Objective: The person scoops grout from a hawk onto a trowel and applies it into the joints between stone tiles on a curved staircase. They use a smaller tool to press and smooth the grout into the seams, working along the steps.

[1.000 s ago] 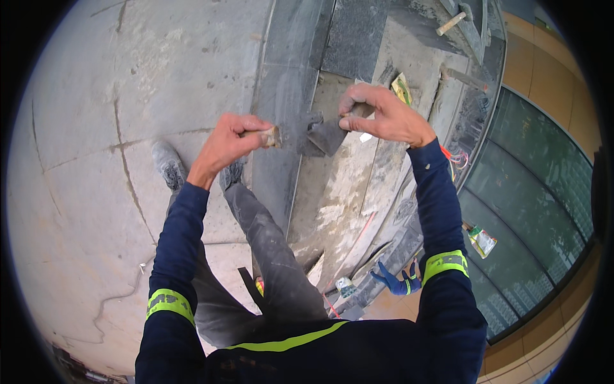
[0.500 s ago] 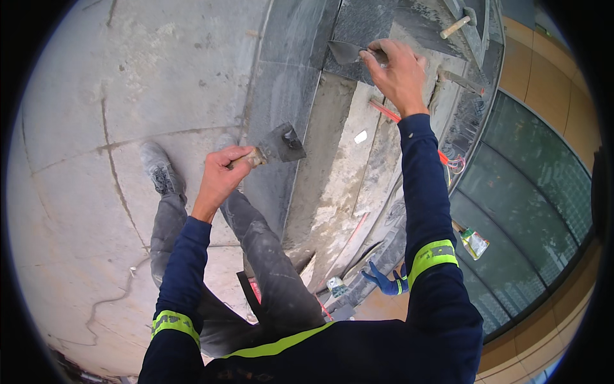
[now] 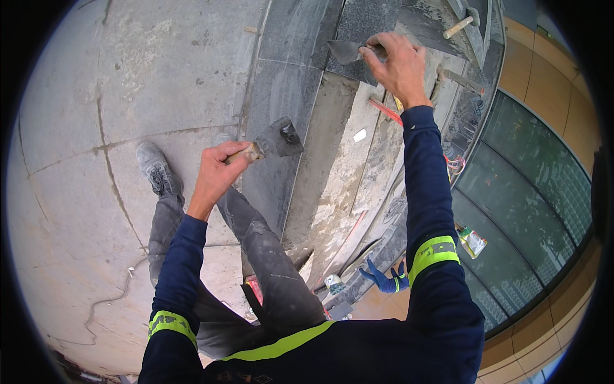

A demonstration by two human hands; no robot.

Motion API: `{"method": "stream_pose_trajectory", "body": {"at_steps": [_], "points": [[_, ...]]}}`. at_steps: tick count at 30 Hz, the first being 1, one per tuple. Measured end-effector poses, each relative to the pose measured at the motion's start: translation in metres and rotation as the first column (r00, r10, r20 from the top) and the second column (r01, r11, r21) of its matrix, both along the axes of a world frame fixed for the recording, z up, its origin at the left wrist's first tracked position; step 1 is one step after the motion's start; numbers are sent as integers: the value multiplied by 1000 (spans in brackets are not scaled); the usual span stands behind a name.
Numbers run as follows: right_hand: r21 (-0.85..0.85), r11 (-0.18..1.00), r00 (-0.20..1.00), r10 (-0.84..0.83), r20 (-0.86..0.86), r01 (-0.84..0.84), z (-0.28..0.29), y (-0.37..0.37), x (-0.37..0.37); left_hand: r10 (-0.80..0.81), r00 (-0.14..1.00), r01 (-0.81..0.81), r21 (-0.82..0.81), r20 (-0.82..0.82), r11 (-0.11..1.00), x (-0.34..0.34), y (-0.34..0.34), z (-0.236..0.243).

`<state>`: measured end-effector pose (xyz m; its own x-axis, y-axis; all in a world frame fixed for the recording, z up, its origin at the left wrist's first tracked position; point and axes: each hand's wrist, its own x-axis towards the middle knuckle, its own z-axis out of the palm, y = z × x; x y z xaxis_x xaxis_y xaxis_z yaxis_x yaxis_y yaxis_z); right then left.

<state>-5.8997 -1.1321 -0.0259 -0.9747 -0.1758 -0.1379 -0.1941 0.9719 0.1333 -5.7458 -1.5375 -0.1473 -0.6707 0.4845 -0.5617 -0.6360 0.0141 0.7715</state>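
Note:
My left hand (image 3: 216,168) grips the wooden handle of a flat trowel (image 3: 276,139) with a dab of mortar on its blade, held over a dark stone slab (image 3: 279,83). My right hand (image 3: 400,63) is stretched forward and holds a second, pointed trowel (image 3: 345,50), its blade resting on the far dark slab (image 3: 368,22) beside a bed of grey mortar (image 3: 342,160). My legs and a dusty shoe (image 3: 152,168) stand on pale paving.
Pale cracked paving (image 3: 96,128) lies to the left. A mallet (image 3: 462,24) lies at the far end of the trench. A blue glove (image 3: 384,278), a small container (image 3: 332,283) and a packet (image 3: 472,240) lie below. Glass panels (image 3: 531,192) run along the right.
The two hands were together at the trowels a second ago. My right hand has since reached forward to the far slab with its trowel; my left hand has dropped back a little.

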Motion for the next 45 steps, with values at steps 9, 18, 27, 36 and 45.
{"method": "stream_pose_trajectory", "body": {"at_steps": [9, 18, 27, 36, 45], "points": [[-19, 998, 997, -62, -52, 61, -5, 4, -7, 35, 999, -35, 14, 1, 999, -3, -1, -3], [-18, 989, 989, -148, -30, 147, -10, 11, -7, 11, 997, -9, -26, 77, 1000, -8, -2, 2], [-107, 891, 897, -437, 60, 441, -17, 14, -1, 47, 995, -47, -5, 83, 999, -11, 0, 5], [-423, 619, 745, -475, 468, 661, 45, -20, 22, 76, 990, -82, 47, 120, 996, -54, 11, 26], [-552, 678, 677, 110, 728, 484, 99, -44, 31, -117, 990, 134, 291, -74, 947, -81, 18, 35]]}}
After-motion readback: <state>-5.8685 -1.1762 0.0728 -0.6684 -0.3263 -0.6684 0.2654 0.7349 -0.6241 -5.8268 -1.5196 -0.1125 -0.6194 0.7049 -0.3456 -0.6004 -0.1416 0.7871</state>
